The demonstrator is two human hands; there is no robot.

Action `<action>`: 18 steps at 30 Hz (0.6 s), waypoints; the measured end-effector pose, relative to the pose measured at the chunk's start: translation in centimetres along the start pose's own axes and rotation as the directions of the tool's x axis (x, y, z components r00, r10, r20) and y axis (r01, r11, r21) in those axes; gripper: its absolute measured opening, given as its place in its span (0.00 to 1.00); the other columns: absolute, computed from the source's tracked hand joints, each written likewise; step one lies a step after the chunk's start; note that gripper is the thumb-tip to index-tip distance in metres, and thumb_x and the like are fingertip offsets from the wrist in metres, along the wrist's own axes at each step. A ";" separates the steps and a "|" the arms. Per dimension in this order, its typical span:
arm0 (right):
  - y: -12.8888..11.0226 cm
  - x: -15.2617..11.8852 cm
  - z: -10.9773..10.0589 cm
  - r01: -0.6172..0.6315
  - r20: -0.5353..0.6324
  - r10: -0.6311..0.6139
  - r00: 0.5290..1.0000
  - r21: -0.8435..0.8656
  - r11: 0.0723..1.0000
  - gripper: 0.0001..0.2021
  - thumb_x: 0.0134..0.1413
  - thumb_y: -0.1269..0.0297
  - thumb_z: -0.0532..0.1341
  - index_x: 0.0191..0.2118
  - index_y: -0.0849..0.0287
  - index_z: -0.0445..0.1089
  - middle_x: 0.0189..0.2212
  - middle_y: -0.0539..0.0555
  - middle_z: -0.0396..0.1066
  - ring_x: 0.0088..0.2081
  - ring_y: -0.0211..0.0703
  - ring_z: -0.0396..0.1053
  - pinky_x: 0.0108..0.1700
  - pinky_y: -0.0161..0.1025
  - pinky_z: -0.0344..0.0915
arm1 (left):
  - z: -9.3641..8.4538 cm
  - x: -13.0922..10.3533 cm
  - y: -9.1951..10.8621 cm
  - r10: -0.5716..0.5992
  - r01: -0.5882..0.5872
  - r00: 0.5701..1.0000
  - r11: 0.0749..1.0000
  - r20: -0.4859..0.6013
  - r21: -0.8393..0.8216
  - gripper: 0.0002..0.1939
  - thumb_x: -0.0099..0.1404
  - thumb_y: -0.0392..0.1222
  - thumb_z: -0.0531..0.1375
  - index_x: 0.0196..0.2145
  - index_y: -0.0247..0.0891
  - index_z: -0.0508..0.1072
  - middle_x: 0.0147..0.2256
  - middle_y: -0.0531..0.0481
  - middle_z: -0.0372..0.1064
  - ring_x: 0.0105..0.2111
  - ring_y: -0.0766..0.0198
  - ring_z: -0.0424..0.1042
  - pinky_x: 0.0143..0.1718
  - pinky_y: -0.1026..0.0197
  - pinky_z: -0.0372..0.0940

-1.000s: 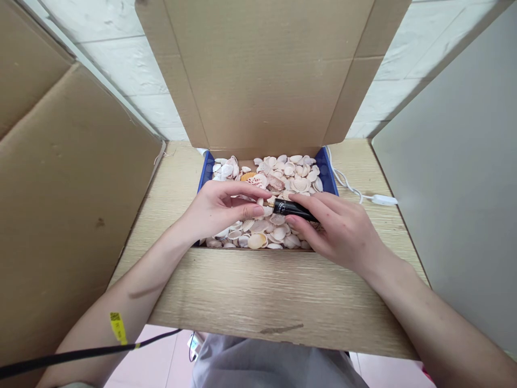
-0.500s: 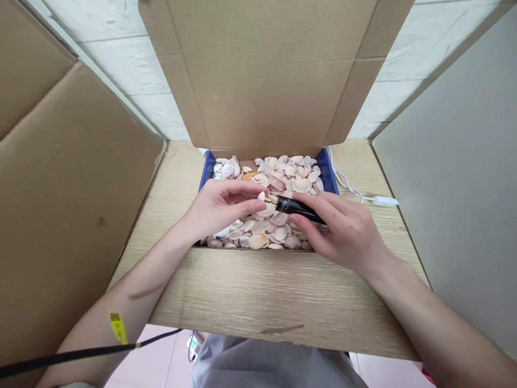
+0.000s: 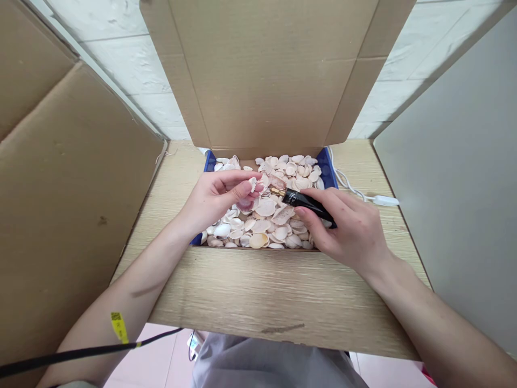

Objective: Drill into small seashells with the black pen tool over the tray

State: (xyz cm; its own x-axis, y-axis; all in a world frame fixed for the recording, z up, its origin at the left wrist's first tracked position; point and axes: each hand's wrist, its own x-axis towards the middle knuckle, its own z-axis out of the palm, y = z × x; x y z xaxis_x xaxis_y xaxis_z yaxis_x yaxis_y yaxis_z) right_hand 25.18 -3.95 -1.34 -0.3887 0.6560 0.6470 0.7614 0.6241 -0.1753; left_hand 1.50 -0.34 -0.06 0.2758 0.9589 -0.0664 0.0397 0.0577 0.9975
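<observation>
left hand (image 3: 214, 199), left of centre: thumb and fingers pinched together on a small white shell (image 3: 253, 184), held above the box. right hand (image 3: 349, 226), right of centre: fingers closed around a black tool (image 3: 307, 205) – slanted, its brass tip (image 3: 277, 191) pointing to the upper left, near the small white shell but apart from it. one pinkish shell (image 3: 245, 205), just below the left fingertips; whether held or lying, cannot tell. box with blue sides (image 3: 328, 166), middle of the frame, holding a spread of pale shells (image 3: 262, 225). brown cardboard flap (image 3: 262, 70), upright at top centre. white cable (image 3: 343, 180) with white connector (image 3: 384, 201), right of the box – both on the wooden table (image 3: 258, 291).
</observation>
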 end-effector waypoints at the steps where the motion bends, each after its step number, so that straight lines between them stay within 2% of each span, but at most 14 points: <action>1: 0.0 0.0 0.0 -0.001 0.001 0.001 1.000 0.002 1.000 0.08 0.62 0.62 0.60 0.43 0.59 0.70 0.29 0.52 0.76 0.28 0.40 0.72 0.28 0.36 0.65 | 0.0 0.0 -0.1 0.000 0.000 1.000 1.000 0.010 -0.002 0.17 0.60 0.47 0.66 0.44 0.36 0.79 0.35 0.45 0.79 0.28 0.65 0.76 0.32 0.62 0.73; 9: 0.0 0.0 0.0 0.015 -0.007 -0.015 1.000 0.001 1.000 0.09 0.60 0.62 0.61 0.43 0.61 0.70 0.29 0.53 0.75 0.29 0.40 0.71 0.30 0.36 0.66 | 0.0 -0.1 0.1 -0.031 0.032 0.999 0.999 0.042 -0.021 0.17 0.60 0.50 0.67 0.42 0.36 0.80 0.36 0.44 0.80 0.30 0.65 0.77 0.34 0.62 0.74; 14: 0.2 -0.1 0.2 0.018 -0.030 -0.019 0.999 -0.017 1.000 0.10 0.60 0.61 0.62 0.45 0.58 0.71 0.30 0.53 0.74 0.29 0.40 0.71 0.31 0.37 0.67 | -0.1 0.0 -0.1 -0.055 0.053 0.997 0.998 0.044 0.043 0.18 0.60 0.51 0.66 0.43 0.37 0.80 0.36 0.44 0.80 0.33 0.62 0.78 0.36 0.61 0.75; 18: 0.5 -0.1 -0.1 0.057 -0.068 -0.063 0.996 -0.091 0.994 0.15 0.57 0.64 0.64 0.51 0.53 0.69 0.35 0.54 0.76 0.32 0.45 0.70 0.35 0.43 0.69 | -0.2 0.0 -0.1 -0.054 0.050 0.997 0.995 0.051 0.082 0.17 0.58 0.50 0.68 0.42 0.38 0.81 0.34 0.45 0.80 0.33 0.62 0.78 0.37 0.59 0.75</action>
State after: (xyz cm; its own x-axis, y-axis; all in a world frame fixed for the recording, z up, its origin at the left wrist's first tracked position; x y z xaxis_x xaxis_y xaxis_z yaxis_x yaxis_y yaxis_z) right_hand 25.60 -3.73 -1.43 -0.3999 0.5852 0.7054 0.7824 0.6189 -0.0699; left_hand 1.35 -0.31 -0.16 0.3218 0.9390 -0.1216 0.1324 0.0825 0.9878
